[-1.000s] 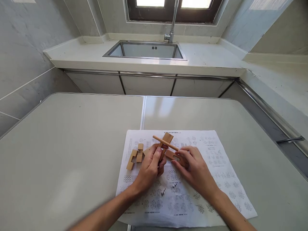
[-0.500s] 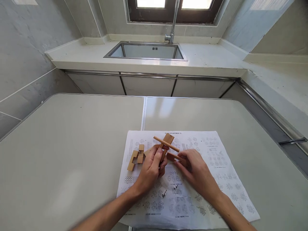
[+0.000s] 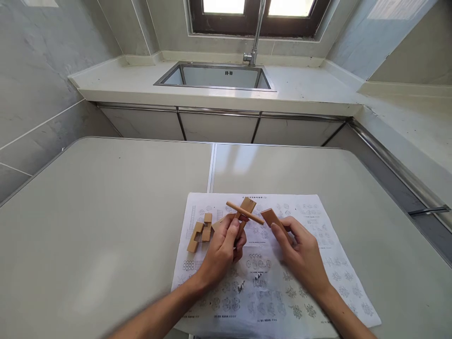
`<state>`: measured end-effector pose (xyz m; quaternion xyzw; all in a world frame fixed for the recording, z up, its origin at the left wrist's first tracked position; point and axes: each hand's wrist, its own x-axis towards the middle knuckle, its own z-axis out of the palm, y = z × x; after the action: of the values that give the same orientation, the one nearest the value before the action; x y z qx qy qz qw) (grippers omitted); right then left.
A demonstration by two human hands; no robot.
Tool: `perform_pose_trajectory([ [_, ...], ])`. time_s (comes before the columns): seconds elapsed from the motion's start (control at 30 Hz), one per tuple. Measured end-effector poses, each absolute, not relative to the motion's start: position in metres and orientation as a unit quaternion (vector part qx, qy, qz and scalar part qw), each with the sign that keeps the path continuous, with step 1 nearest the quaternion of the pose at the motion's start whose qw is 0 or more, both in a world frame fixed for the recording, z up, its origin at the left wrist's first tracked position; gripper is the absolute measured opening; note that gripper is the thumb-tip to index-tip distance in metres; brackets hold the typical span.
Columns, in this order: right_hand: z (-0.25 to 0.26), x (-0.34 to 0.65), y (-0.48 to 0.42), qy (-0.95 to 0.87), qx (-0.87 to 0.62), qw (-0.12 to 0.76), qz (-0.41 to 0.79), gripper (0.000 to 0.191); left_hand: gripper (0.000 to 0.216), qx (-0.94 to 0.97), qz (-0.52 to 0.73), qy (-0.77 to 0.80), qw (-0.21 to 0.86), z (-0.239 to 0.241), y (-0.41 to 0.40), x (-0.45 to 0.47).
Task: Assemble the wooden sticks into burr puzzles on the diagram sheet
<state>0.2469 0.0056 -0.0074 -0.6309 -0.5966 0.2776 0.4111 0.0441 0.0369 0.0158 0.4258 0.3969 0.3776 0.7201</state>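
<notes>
Crossed wooden puzzle pieces (image 3: 248,204) are pinched in my left hand (image 3: 226,240), one flat piece slanting up and a thin one lying across it. How they join is hidden by the fingers. Apart from them, to the right, my right hand (image 3: 300,242) grips a flat wooden puzzle piece (image 3: 271,216) between thumb and fingers, its far end pointing up and left. Left of my left hand, a notched wooden block (image 3: 193,242) and a second notched block (image 3: 206,230) lie on the printed sheet (image 3: 261,310).
The sheet, covered with small line diagrams, lies on a pale table (image 3: 88,212) with a seam down its middle. Beyond the table are a counter (image 3: 303,84), a sink (image 3: 215,87) and a tap (image 3: 252,54). A metal rail (image 3: 399,165) runs along the right.
My right hand has moved right, away from my left hand, and turned its flat puzzle piece upward. My left hand and its crossed pieces have barely moved.
</notes>
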Motion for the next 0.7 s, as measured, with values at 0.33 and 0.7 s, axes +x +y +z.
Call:
perform_pose_trajectory([
  [0.33, -0.002, 0.2538, 0.0027, -0.456, -0.624, 0.47, 0.426, 0.044, 0.036, 0.415, 0.368, 0.379, 0.741, 0.0137, 0.038, 0.0432],
  [0.7, -0.0024, 0.2537, 0.0077, -0.264, -0.539, 0.545, 0.585, 0.039, 0.049, 0.404, 0.382, 0.368, 0.745, 0.0109, 0.04, 0.0439],
])
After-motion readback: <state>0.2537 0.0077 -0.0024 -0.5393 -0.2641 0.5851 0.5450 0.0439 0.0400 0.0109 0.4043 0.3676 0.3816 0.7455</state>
